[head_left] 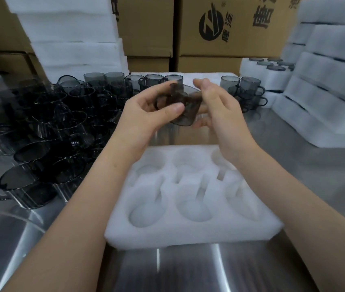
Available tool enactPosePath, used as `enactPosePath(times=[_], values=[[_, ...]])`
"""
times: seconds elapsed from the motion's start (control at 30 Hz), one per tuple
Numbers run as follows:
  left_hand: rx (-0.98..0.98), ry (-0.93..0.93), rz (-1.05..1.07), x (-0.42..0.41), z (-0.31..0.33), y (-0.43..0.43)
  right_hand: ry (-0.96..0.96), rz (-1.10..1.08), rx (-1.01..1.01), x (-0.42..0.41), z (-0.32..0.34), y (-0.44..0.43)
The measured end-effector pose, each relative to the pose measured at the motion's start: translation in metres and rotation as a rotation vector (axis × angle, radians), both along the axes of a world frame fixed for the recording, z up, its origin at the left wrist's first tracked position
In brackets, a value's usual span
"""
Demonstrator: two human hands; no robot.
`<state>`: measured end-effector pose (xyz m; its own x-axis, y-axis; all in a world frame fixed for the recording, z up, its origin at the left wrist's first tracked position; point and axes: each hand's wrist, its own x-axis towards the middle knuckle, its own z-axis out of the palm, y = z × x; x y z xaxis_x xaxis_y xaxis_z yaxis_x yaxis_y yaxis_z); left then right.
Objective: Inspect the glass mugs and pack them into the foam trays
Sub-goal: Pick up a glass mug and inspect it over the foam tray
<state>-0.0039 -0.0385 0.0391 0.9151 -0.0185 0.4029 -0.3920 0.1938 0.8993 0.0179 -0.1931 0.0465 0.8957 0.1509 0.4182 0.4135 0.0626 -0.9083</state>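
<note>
Grip is shared between both hands. The left hand (146, 110) curls round the handle side of a smoky glass mug (188, 104), with the thumb pressed on its wall. The right hand (216, 110) holds the opposite side, thumb near the rim and fingers under the body. The mug hangs tilted in the air between them and touches nothing else.

Just below the wrists, nearer to the person, lies the foam tray (188, 232). Every pocket that shows is vacant, so I judge that the mug is under inspection and packing of this tray has not begun. Left of the left hand, many more mugs (51, 123) are crowded together on the steel table (294, 165). A few others (249, 91) stand beyond the right hand, and farther right are stacks of foam (325, 91).

The glass is smooth and the right hand supports it mostly with fingertips. It may slip while being turned and fall on the steel or strike the crowded neighbours. At packing, the handle probably must meet the slot of its pocket. If it does not, pressing down could crack it.
</note>
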Motion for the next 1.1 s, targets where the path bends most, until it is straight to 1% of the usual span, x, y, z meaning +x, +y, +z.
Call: enactPosePath(times=[0.07, 0.13, 0.23, 0.3, 0.37, 0.5, 0.57, 0.6, 0.7, 0.77, 0.83, 0.9, 0.93, 1.03, 1.1], values=[[0.107, -0.037, 0.088, -0.001, -0.001, 0.0, 0.01, 0.014, -0.044, 0.003, 0.0, -0.003], [0.203, -0.069, 0.113, -0.001, -0.002, 0.001, 0.015, 0.041, -0.088, 0.006, -0.002, -0.004], [0.278, -0.032, 0.064, 0.001, -0.003, 0.011, 0.01, 0.033, -0.123, 0.009, -0.004, -0.006], [0.302, 0.014, 0.008, 0.001, -0.002, 0.017, -0.039, -0.015, -0.178, 0.01, -0.003, -0.006], [0.319, 0.023, 0.002, 0.001, -0.003, 0.018, -0.101, -0.043, -0.261, 0.009, -0.003, -0.004], [0.29, 0.035, 0.066, -0.001, -0.004, 0.014, -0.128, -0.032, -0.422, 0.008, -0.001, -0.002], [0.287, 0.046, 0.068, -0.001, -0.003, 0.014, -0.131, -0.019, -0.452, 0.007, 0.001, -0.003], [0.256, 0.059, 0.054, -0.001, -0.002, 0.015, -0.137, -0.022, -0.439, 0.007, 0.001, -0.004], [0.062, 0.131, 0.041, -0.001, 0.004, 0.023, -0.157, -0.063, -0.317, 0.005, 0.009, -0.004], [0.052, 0.157, 0.103, 0.0, 0.005, 0.028, -0.148, -0.023, -0.299, 0.002, 0.021, -0.007], [0.085, 0.174, 0.184, 0.002, 0.004, 0.03, -0.132, 0.141, -0.387, -0.007, 0.032, -0.008], [0.055, 0.196, 0.23, 0.003, 0.005, 0.029, -0.098, 0.3, -0.484, -0.02, 0.036, -0.001], [0.034, 0.209, 0.238, 0.003, 0.006, 0.029, -0.103, 0.331, -0.546, -0.025, 0.033, 0.005], [0.03, 0.262, 0.239, 0.002, 0.01, 0.035, -0.242, 0.264, -0.79, -0.036, 0.024, 0.024], [0.073, 0.278, 0.251, 0.002, 0.01, 0.037, -0.289, 0.239, -0.843, -0.039, 0.022, 0.031]])
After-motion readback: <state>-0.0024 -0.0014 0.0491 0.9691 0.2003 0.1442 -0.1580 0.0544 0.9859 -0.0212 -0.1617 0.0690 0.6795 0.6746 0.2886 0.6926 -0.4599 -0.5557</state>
